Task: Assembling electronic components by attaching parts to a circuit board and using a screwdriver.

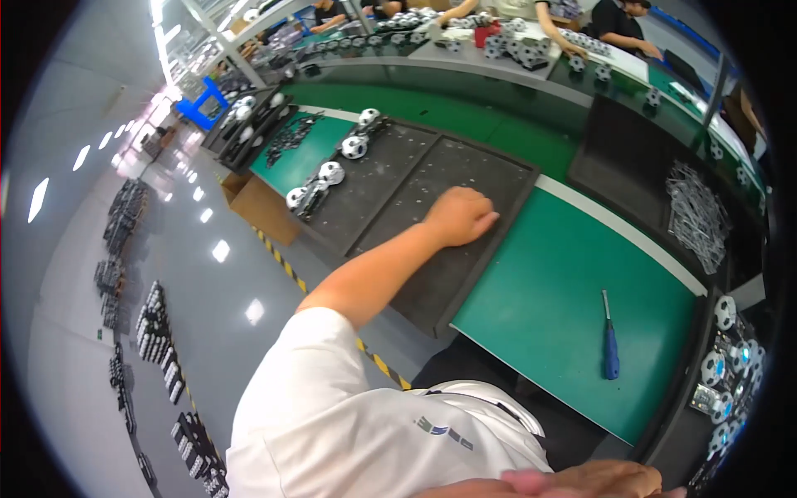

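Note:
My left hand (461,217) is closed in a loose fist over the near part of a dark tray (498,170), my arm reaching across from the left. Nothing sticks out of the fist. At the bottom edge, my right hand (610,477) is cut off and close to my body, so its fingers cannot be made out. A screwdriver (611,353) with a blue handle lies on the green work mat (556,274), apart from both hands. Left of my left hand, black-and-white soccer-ball-patterned pieces (354,148) sit along the tray's far left side.
A black bin (618,149) at the right holds a heap of thin metal parts (697,216). More ball-patterned pieces (712,368) lie at the right edge. Beyond is a green conveyor belt (490,124), with people working past it. A cardboard box (264,207) stands by the bench's left end.

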